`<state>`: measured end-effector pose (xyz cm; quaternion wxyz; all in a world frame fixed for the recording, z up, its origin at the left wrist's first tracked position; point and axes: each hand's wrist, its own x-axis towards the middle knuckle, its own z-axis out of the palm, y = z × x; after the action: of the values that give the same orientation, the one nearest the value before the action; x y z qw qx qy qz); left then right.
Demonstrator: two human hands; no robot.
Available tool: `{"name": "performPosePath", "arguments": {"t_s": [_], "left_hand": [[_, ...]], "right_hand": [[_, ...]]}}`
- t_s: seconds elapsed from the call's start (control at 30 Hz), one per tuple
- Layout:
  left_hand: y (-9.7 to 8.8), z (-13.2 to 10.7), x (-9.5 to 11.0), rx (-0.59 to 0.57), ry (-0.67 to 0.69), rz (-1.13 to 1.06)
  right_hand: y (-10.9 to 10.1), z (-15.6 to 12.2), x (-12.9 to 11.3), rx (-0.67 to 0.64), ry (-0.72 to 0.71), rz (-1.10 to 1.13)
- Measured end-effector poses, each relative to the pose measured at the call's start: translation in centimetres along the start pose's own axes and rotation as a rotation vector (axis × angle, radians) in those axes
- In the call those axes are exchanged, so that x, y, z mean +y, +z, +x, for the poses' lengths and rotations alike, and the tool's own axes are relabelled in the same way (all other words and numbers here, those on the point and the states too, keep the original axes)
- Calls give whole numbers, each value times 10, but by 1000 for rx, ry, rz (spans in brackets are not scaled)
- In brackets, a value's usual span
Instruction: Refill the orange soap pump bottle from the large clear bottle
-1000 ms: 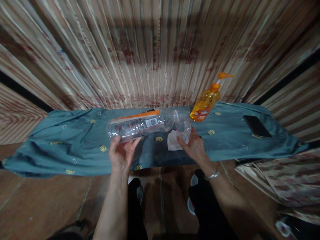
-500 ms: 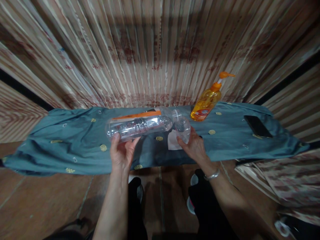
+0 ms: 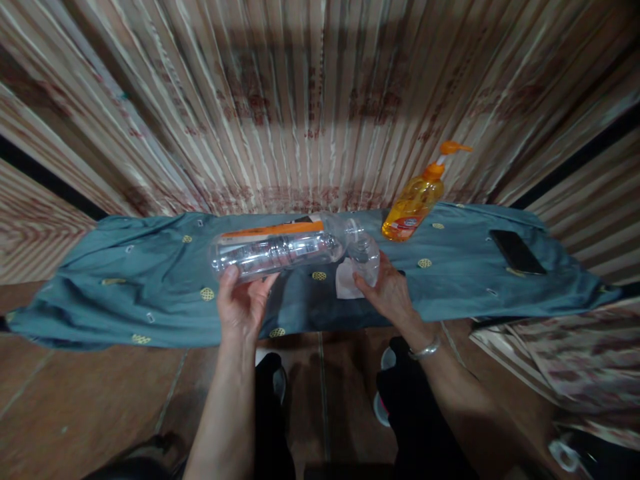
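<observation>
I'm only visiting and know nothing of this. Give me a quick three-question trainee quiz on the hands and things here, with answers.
1. True or false: as the camera sees it, the black phone lies to the right of the pump bottle.
2. What does the left hand hold?
A) the phone
B) the pump bottle
C) a large clear bottle
3. Fill in: the small clear container is in the ____ hand.

Key:
1. True.
2. C.
3. Right: the right hand holds it.

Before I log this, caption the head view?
Left hand holds a clear bottle sideways, its neck by a cup in the right hand.
</observation>
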<state>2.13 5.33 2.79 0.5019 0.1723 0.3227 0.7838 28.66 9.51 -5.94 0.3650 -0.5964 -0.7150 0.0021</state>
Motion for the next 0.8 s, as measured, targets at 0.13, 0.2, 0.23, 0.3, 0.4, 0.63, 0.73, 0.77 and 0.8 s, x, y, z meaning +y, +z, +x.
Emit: {"name": "performPosePath", "arguments": {"t_s": [0.13, 0.2, 0.23, 0.3, 0.4, 0.63, 0.73, 0.77, 0.8], "left_hand": [[-3, 2, 0, 10, 10, 10], [-4, 3, 1, 26, 17, 9], [-4, 3, 2, 34, 19, 10], [-3, 3, 3, 42, 16, 16], [-2, 3, 5, 49, 17, 28], [-2, 2, 5, 42, 42, 42], [-3, 2, 5, 44, 51, 45], [-3, 3, 6, 46, 53, 48], [-3, 3, 6, 47, 54, 51]], "right_hand": [[-2, 1, 1, -15, -6, -7], [-3, 1, 1, -20, -10, -15], [-4, 1, 1, -24, -12, -20], [-5, 2, 1, -29, -16, -27], [-6, 2, 1, -23, -26, -38], [-8, 2, 0, -4, -46, -97], [-7, 2, 0, 13, -56, -133], [-7, 1, 1, 20, -59, -143], [-7, 1, 1, 26, -63, -151]]}}
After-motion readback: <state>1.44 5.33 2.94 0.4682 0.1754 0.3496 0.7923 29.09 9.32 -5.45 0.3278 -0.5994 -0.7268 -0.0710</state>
